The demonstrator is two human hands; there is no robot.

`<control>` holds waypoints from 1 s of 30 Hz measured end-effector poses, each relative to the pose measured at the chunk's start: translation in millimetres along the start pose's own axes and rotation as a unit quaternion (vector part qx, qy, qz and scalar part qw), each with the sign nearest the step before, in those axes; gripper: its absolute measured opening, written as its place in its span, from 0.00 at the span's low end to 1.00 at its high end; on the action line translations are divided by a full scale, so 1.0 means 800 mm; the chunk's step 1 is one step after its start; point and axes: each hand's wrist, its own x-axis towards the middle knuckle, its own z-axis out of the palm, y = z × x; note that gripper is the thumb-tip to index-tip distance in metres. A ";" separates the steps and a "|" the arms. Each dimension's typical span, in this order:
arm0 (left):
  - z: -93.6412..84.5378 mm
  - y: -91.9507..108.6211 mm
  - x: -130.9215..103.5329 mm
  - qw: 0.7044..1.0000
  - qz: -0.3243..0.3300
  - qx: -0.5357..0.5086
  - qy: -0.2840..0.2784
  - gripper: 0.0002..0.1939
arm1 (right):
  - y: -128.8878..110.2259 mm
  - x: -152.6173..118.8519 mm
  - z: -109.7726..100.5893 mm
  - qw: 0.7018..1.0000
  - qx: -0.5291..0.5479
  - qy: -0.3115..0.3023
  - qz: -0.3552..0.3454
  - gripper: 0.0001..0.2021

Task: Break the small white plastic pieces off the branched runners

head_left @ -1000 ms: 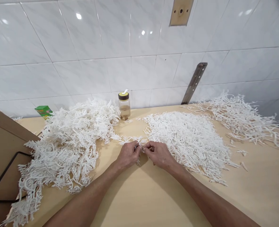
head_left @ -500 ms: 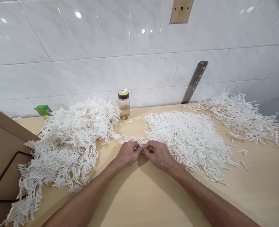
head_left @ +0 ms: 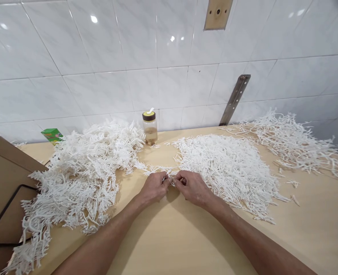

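Observation:
My left hand (head_left: 156,186) and my right hand (head_left: 192,186) meet fingertip to fingertip over the table, both pinched closed. A thin white branched plastic strand (head_left: 172,181) shows between them, mostly hidden by the fingers. Something small and bluish peeks out at the left fingertips, too small to name. Loose white strands (head_left: 159,168) lie just beyond the hands. To the left spreads a tall tangled heap of white branched strands (head_left: 83,172). Beside my right hand lies a flatter pile of short white pieces (head_left: 229,172).
A lidded jar (head_left: 150,129) with some liquid stands by the tiled wall. Behind the left heap is a green box (head_left: 52,135). Bare white stems (head_left: 295,143) lie at the far right, near a metal bracket (head_left: 234,100). A cardboard box (head_left: 5,168) borders the left side.
The fingertips have shifted very slightly against each other, and a bit more white shows between them. The camera view has moved a little; the piles look the same.

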 end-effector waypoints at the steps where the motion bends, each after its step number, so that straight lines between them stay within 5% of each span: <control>1: 0.000 -0.001 0.000 1.000 0.004 -0.001 -0.002 0.14 | 0.001 0.000 0.001 1.000 0.000 -0.006 0.005 0.09; 8: -0.005 0.002 -0.001 0.997 -0.022 -0.068 -0.026 0.13 | 0.009 0.000 0.007 0.998 -0.040 0.002 -0.040 0.08; 16: -0.004 0.004 -0.001 0.988 -0.023 -0.150 -0.036 0.15 | 0.008 0.001 0.009 1.000 -0.008 0.000 -0.001 0.06; 30: -0.008 0.004 0.002 0.997 -0.031 -0.061 -0.027 0.13 | 0.003 0.000 0.027 0.996 -0.074 0.017 -0.037 0.05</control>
